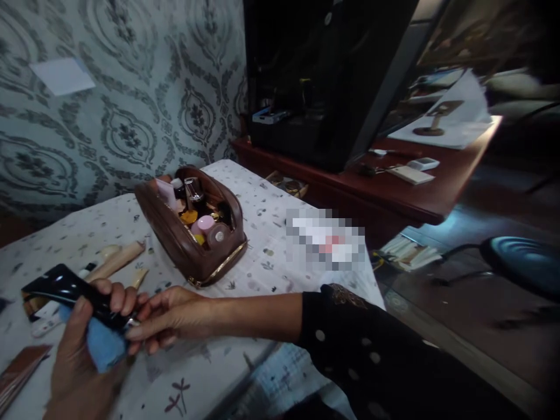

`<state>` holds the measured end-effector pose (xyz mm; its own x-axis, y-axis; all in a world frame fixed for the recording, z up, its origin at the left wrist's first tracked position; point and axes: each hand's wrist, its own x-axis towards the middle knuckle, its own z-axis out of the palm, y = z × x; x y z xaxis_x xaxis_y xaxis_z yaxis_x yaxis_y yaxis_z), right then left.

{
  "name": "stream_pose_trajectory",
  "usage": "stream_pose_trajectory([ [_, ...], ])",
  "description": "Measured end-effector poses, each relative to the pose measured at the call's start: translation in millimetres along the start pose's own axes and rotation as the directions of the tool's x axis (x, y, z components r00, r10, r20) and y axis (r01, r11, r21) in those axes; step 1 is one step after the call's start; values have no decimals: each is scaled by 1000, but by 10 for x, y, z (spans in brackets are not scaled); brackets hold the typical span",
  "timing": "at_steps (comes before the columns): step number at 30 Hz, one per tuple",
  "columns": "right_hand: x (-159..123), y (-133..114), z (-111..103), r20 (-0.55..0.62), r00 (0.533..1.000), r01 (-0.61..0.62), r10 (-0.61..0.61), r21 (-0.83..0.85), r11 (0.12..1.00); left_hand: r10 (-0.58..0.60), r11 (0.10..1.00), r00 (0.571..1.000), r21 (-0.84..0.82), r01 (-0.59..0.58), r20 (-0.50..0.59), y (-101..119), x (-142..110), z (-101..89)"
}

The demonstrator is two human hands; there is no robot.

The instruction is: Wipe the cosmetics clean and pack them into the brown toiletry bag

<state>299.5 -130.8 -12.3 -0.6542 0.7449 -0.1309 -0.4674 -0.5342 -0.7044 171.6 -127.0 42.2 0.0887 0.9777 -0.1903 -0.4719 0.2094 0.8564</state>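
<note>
My left hand [74, 356] is closed around a glossy black squeeze tube [72, 290], its wide flat end pointing up and left. A soft-looking blue cloth or sponge [102, 345] is held under the tube in the same hand. At the tube's narrow end, where something silvery shows, the fingers of my right hand [175, 315] are pinched together. Those fingers partly hide that end. Beyond my hands an unzipped brown cosmetic bag [168, 239] stands on the table, with a pink-lidded jar [205, 223] and several other small containers inside.
Beige tubes [118, 261] lie on the patterned tablecloth [262, 274] behind my left hand. A flat brown item [21, 373] is at the left edge. To the right are a blurred-out patch, a reddish wooden stand [415, 201] with a large black screen [324, 81], and a dark stool [525, 262].
</note>
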Motion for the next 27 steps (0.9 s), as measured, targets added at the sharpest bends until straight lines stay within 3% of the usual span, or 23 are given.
stream_pose_trajectory([
  [3, 18, 30, -32, 13, 998, 62, -63, 36, 997, 77, 993, 989, 84, -87, 123, -42, 10, 5],
  [5, 24, 37, -43, 18, 995, 94, -95, 53, 994, 86, 990, 985, 94, -101, 148, -80, 41, -21],
  [17, -22, -34, -2, -66, 988, 141, -139, 36, 989, 124, 982, 973, 113, -148, 196, -111, 114, -122],
  [27, -262, -142, 45, -91, 938, 304, -335, -251, 919, 179, 930, 936, 257, -262, 304, -101, 1, 171],
])
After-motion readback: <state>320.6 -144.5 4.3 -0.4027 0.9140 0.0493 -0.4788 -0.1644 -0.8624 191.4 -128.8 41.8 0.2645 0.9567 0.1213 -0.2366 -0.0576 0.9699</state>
